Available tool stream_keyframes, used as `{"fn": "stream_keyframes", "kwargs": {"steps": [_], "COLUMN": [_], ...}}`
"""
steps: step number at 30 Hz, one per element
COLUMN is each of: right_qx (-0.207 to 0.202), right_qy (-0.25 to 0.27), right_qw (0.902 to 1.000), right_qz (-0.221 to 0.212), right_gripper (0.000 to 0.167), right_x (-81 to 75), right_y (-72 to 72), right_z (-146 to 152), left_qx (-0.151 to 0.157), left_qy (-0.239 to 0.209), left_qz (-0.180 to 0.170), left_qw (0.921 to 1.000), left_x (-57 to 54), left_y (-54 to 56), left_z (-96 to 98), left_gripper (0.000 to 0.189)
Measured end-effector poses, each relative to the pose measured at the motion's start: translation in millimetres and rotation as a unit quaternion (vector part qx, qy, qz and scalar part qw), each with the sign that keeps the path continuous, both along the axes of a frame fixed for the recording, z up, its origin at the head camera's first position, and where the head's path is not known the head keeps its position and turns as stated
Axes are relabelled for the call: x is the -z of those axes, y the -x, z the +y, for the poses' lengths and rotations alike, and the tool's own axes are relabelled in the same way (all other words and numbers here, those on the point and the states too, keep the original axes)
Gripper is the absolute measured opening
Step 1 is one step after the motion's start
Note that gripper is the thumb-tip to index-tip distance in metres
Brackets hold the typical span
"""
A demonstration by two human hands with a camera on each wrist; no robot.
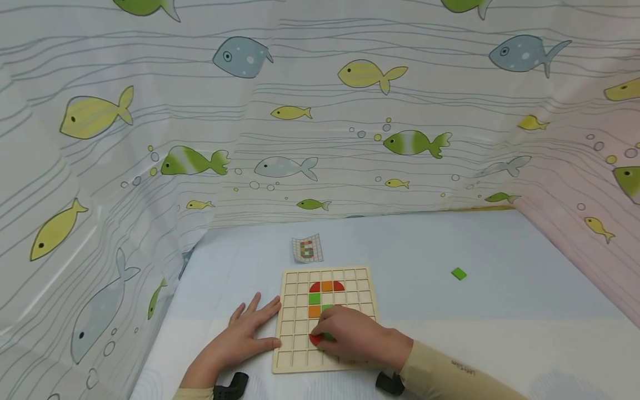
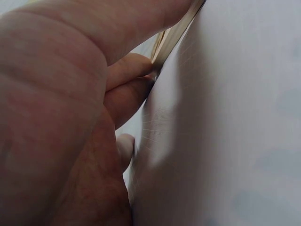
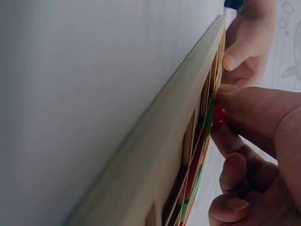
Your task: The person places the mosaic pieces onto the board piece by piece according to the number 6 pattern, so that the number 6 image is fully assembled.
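Note:
A square wooden grid board (image 1: 295, 356) lies on the table. My right hand (image 1: 357, 333) is over its lower middle, thumb and forefinger pinching a red tile (image 1: 314, 339) at a grid cell. That red tile (image 3: 217, 115) stands tilted up from the board in the right wrist view. Beside it a green tile (image 1: 328, 336) shows partly under the fingers. Higher on the grid sit red rounded tiles (image 1: 339, 286), orange tiles (image 1: 327, 286) and a green tile (image 1: 314, 299). My left hand (image 1: 237, 340) rests with fingers spread, thumb and fingertips at the board's left edge.
Behind the board lies a small card (image 1: 307, 249) printed with a coloured grid pattern. A loose green tile (image 1: 458, 273) is on the table (image 1: 420, 244) to the right. A fish-patterned curtain (image 1: 320, 139) surrounds the table at the back and sides.

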State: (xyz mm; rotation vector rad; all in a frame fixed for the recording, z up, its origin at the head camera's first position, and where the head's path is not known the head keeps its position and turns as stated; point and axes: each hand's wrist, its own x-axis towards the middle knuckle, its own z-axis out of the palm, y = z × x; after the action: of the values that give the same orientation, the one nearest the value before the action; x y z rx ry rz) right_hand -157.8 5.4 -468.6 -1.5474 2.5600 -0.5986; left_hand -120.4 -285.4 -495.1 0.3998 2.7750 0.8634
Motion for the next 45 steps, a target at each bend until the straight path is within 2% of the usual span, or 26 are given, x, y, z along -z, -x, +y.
{"fn": "stream_keyframes", "kwargs": {"steps": [17, 24, 30, 35, 39, 45], "right_qx": [0.007, 0.018, 0.04, 0.072, 0.122, 0.194], "right_qy": [-0.005, -0.001, 0.029, 0.064, 0.074, 0.086], "right_qw": [0.9998, 0.9998, 0.9975, 0.9919, 0.9844, 0.974], "right_qz": [0.018, -0.009, -0.049, -0.082, -0.103, -0.08], "right_gripper": [0.016, 0.018, 0.026, 0.029, 0.034, 0.04], "right_x": [3.2, 1.8, -0.2, -1.9, 0.1, 7.2], "right_y": [-0.2, 0.0, 4.2, 13.3, 19.3, 25.2], "right_z": [-3, 1, 19, 39, 60, 95], "left_qx": [-0.001, -0.002, -0.001, 0.0, 0.0, 0.001], "left_qy": [-0.004, -0.004, -0.003, -0.003, -0.003, 0.0], "left_qz": [-0.005, -0.006, -0.006, -0.006, -0.003, 0.001], "left_qw": [1.0, 1.0, 1.0, 1.0, 1.0, 1.0], "left_x": [-3.2, -3.5, -3.3, -2.4, -1.8, -1.3], "left_y": [-0.6, -0.6, -0.3, -0.5, -0.7, -0.9], "left_z": [0.8, 0.8, 1.1, 0.8, 0.5, -0.4], "left_gripper": [0.085, 0.085, 0.086, 0.087, 0.087, 0.087]}}
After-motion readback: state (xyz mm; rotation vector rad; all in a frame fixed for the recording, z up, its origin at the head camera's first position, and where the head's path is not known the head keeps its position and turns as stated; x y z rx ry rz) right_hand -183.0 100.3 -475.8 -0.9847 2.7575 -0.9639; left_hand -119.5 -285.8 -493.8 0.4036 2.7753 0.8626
